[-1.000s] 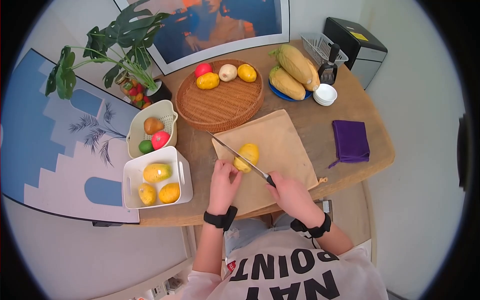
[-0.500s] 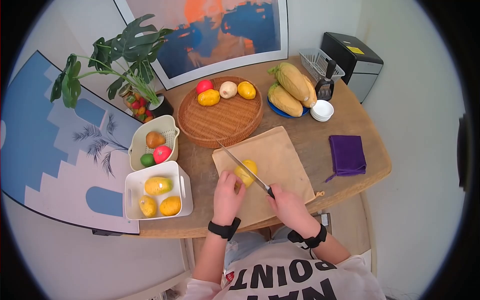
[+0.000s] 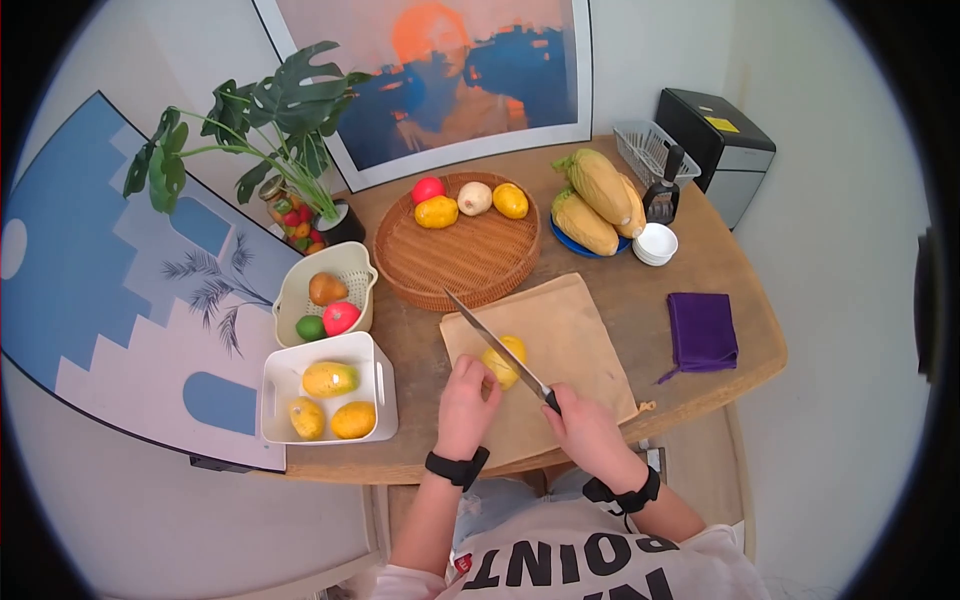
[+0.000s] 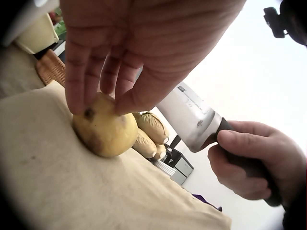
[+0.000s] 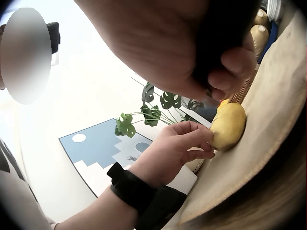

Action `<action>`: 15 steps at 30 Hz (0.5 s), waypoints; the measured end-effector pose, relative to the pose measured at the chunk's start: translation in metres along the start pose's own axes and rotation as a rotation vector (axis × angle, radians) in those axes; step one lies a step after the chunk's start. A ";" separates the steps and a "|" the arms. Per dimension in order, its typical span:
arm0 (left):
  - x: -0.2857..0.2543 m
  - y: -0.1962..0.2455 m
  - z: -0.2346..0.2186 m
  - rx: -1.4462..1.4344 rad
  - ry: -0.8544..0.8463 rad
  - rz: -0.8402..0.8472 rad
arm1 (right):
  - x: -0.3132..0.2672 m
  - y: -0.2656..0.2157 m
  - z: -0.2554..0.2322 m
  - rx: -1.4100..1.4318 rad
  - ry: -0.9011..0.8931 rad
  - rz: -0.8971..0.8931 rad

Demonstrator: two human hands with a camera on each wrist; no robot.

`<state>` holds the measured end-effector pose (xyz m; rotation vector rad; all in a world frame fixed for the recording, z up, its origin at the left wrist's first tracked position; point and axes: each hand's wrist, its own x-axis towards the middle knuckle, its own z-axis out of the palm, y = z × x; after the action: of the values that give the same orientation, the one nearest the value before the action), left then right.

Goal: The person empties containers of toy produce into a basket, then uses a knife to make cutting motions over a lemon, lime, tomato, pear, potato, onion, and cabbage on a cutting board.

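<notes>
A yellow mango [image 3: 502,371] lies on the tan cloth [image 3: 560,320] spread over the table. Fingertips and thumb of my left hand [image 3: 467,408] pinch its near left side; dark spots show on its skin in the left wrist view. My right hand [image 3: 592,435] grips the black handle of a kitchen knife [image 3: 476,322]. Its long blade slants across the mango in the head view, the tip toward the wicker tray. From the left wrist, the blade [image 4: 189,120] shows behind my left hand, partly hidden by it.
Left of the cloth stand a white bin [image 3: 382,405] with three mangoes and a cream basket [image 3: 365,270] of fruit. Behind is the round wicker tray [image 3: 455,260]. Corn cobs [image 3: 590,222] on a blue plate, white bowls [image 3: 655,245] and a purple cloth [image 3: 703,332] lie right.
The head view has shifted, so the table sits lower in the frame. The knife has turned slightly, its tip pointing farther away from me. My left hand still holds the mango.
</notes>
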<state>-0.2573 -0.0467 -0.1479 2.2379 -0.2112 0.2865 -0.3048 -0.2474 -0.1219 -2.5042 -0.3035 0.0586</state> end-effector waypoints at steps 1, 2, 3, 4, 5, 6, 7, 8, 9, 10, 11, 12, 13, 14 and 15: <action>0.000 0.000 0.001 0.012 -0.008 -0.008 | 0.001 0.000 0.001 -0.017 -0.001 -0.005; 0.000 0.000 0.001 0.024 -0.014 -0.014 | 0.000 0.000 0.001 -0.023 -0.024 0.001; 0.000 0.000 0.000 0.025 -0.009 -0.008 | 0.000 0.000 -0.001 -0.029 -0.046 0.005; 0.001 0.000 0.001 0.024 -0.002 -0.001 | 0.001 -0.001 -0.002 -0.037 -0.068 0.008; -0.001 0.000 0.001 0.024 0.004 -0.001 | 0.001 -0.002 -0.002 -0.009 -0.035 0.000; -0.002 -0.002 0.002 0.027 0.017 0.006 | 0.000 -0.003 0.000 0.021 -0.004 -0.005; -0.002 -0.003 0.003 0.030 0.030 0.016 | -0.001 -0.003 0.001 0.050 0.029 -0.009; -0.002 -0.003 0.005 0.032 0.043 0.028 | -0.001 -0.001 0.003 0.037 0.009 -0.002; -0.002 -0.002 0.005 0.028 0.039 0.019 | 0.000 0.003 0.005 0.025 -0.010 0.004; -0.003 -0.001 0.004 0.024 0.034 0.011 | 0.001 0.005 0.006 0.013 -0.028 0.010; -0.002 0.000 0.003 0.021 0.032 0.006 | 0.002 0.004 0.004 0.020 -0.019 0.007; 0.000 0.000 0.004 0.006 0.040 0.007 | 0.002 0.003 0.000 0.027 -0.014 0.001; -0.001 0.000 0.004 -0.007 0.043 0.003 | 0.000 0.002 -0.001 0.037 -0.015 0.000; -0.002 -0.001 0.004 -0.021 0.045 0.000 | 0.000 0.002 0.001 0.041 -0.004 0.002; -0.002 -0.001 0.005 -0.019 0.043 -0.007 | 0.001 0.003 0.002 0.044 0.009 0.004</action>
<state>-0.2588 -0.0501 -0.1522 2.2114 -0.1824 0.3267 -0.3040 -0.2481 -0.1254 -2.4610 -0.2908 0.0554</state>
